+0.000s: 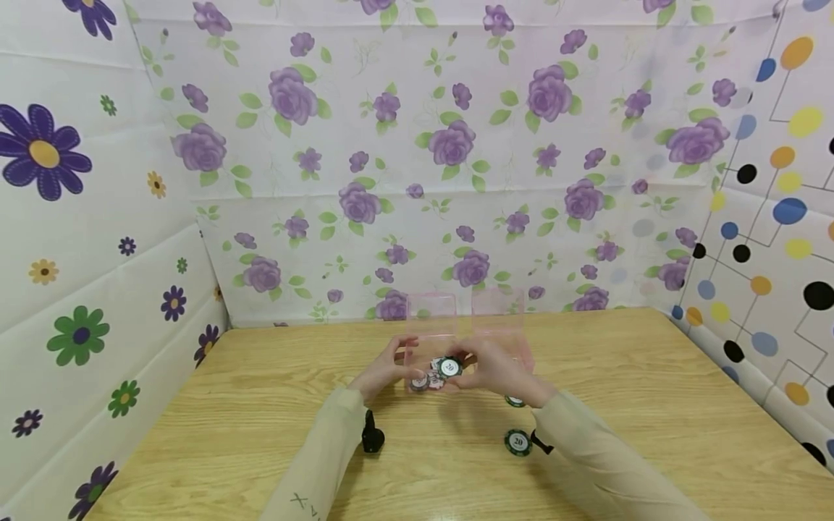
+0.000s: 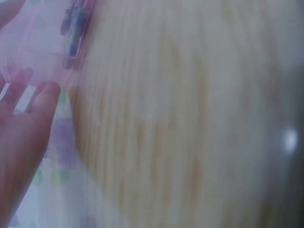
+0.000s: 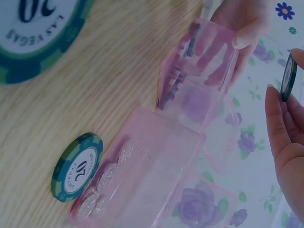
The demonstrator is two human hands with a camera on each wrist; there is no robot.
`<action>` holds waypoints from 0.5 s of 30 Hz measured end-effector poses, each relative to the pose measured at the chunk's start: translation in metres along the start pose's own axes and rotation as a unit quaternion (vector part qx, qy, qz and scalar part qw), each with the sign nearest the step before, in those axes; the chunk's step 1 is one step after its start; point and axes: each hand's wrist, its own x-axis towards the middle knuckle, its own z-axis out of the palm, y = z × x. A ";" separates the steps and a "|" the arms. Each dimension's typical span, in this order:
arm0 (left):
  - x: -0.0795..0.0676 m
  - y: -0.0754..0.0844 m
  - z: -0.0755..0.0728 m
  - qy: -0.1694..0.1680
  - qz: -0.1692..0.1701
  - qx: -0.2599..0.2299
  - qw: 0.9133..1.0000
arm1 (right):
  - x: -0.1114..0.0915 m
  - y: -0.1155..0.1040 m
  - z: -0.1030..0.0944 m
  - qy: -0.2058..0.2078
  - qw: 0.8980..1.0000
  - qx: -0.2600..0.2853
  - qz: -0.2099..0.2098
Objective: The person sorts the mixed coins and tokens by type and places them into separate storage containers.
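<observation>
In the head view my right hand [image 1: 491, 369] pinches a green-and-white poker chip [image 1: 449, 367] marked 20, above the left clear pink box [image 1: 426, 347]. The right wrist view shows this chip [image 3: 289, 78] edge-on between thumb and fingers. My left hand [image 1: 381, 373] grips the left side of that box; in the right wrist view its thumb [image 3: 244, 40] lies at the rim and its fingers show through the plastic. Several chips [image 1: 435, 379] lie inside the box. Its pink wall [image 2: 35, 57] meets my fingertips in the left wrist view.
A second pink box [image 3: 156, 166] stands to the right, holding several clear round pieces [image 3: 107, 175]. Beside it lies a green chip [image 3: 78, 166]; another chip [image 1: 518, 442] lies nearer on the wooden table [image 1: 260, 434]. Both boxes' lids stand raised at the back, before a flowered cloth [image 1: 449, 239].
</observation>
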 end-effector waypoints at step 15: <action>-0.001 0.000 0.000 -0.004 0.000 -0.004 1.000 | 0.019 -0.001 -0.007 0.011 0.999 0.010 0.041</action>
